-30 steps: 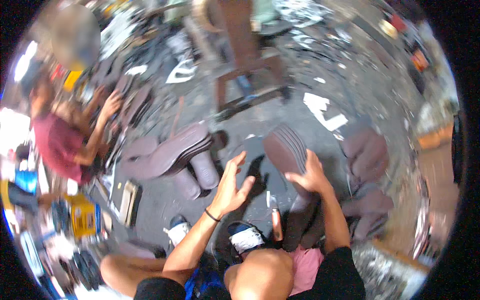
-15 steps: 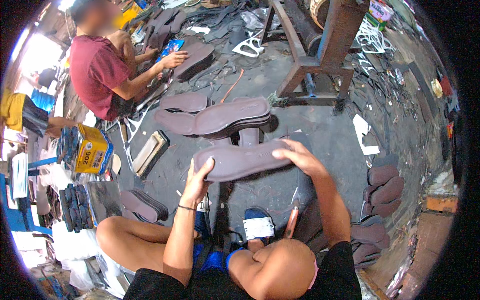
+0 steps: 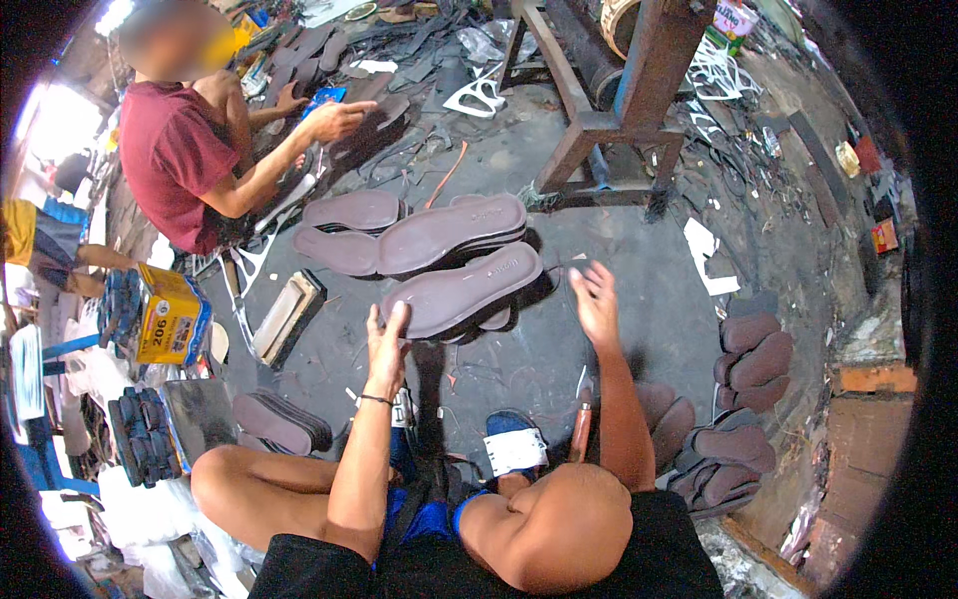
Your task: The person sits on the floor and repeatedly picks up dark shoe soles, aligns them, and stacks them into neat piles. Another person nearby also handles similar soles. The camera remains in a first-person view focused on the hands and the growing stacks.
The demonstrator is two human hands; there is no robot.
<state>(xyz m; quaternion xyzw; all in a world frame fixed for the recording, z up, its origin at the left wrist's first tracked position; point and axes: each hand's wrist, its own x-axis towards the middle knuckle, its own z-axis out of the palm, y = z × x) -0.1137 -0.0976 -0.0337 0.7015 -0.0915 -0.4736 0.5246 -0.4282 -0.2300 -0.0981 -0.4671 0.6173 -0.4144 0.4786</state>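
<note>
A brown shoe sole (image 3: 461, 290) is tilted in front of me, its far right end raised toward the back. My left hand (image 3: 387, 351) grips its near left end, thumb on top and fingers along the edge. To the right of the sole, my right hand (image 3: 596, 304) is in the air with fingers apart, touching nothing. Just behind lies a stack of similar soles (image 3: 449, 232), with more soles (image 3: 349, 212) beside it on the left. Part of another sole shows under the one I hold.
A wooden-handled knife (image 3: 581, 429) lies by my right knee. Sole piles stand at left (image 3: 279, 421) and right (image 3: 753, 364). A long block (image 3: 289, 317) rests left of the stacks. A metal stand (image 3: 619, 140) rises behind. A person in a red shirt (image 3: 175, 160) sits at back left.
My right hand has let go of the sole and drawn back from it. The sole has tilted, its right end swinging up and away, while my left hand keeps hold of it.
</note>
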